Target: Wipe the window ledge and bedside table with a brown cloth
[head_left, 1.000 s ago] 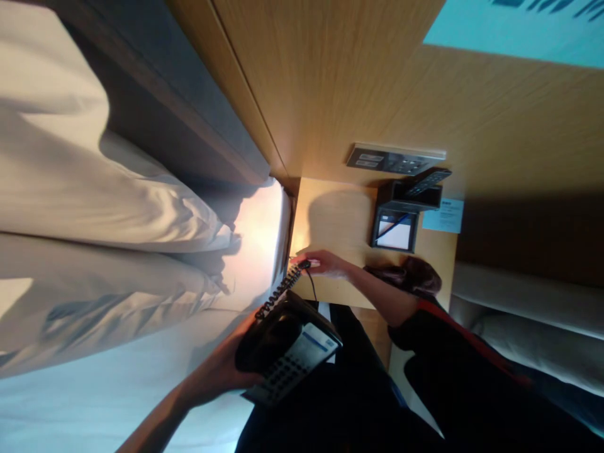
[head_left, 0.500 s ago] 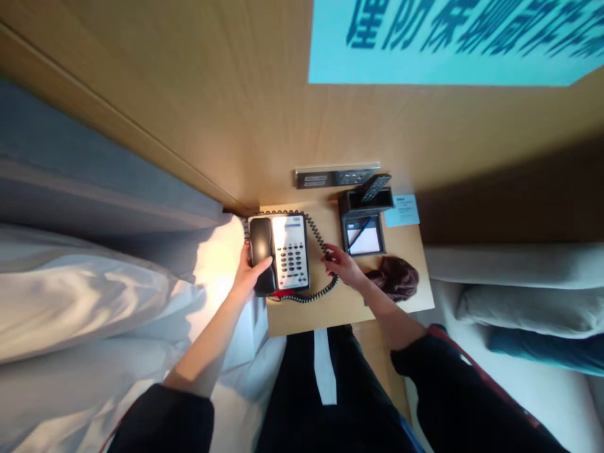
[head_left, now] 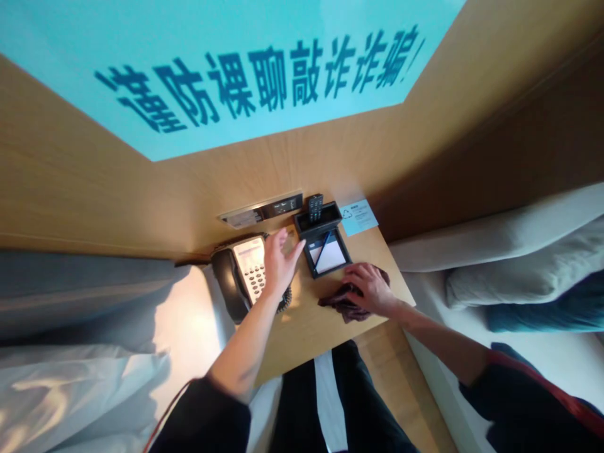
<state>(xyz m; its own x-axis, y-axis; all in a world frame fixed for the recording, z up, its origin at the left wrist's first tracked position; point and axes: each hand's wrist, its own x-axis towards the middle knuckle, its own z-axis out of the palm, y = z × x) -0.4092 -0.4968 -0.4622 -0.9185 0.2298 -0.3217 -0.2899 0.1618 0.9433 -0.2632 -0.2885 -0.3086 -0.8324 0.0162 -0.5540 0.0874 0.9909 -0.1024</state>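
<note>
My left hand (head_left: pixel 279 263) hovers over the nightstand (head_left: pixel 306 327), thumb and fingers apart, with nothing in it. It is between the desk telephone (head_left: pixel 253 267) and the black desk organizer (head_left: pixel 314 221), covering part of the telephone's right side. The black handset (head_left: pixel 230 286) rests in its cradle, and a bit of coiled cord (head_left: pixel 285 301) shows beside my wrist. My right hand (head_left: pixel 370 288) is on a crumpled dark brown cloth (head_left: pixel 349 307), fingers curled over it. In the organizer are a remote control (head_left: pixel 315 207), a notepad (head_left: pixel 334 257) and a blue pen (head_left: pixel 322 250).
A pale blue card (head_left: pixel 359 218) lies at the nightstand's back right corner. Behind rises a wooden wall panel (head_left: pixel 198 201) with a socket strip (head_left: pixel 264 211) and a large blue sign (head_left: pixel 264 82). White bedding (head_left: pixel 70 402) is on the left, a grey pillow (head_left: pixel 519 277) on the right.
My left hand has let go of the handset and moved right. My right hand has left the cord and gone to the cloth. The cord now lies close to the telephone. The view has turned.
</note>
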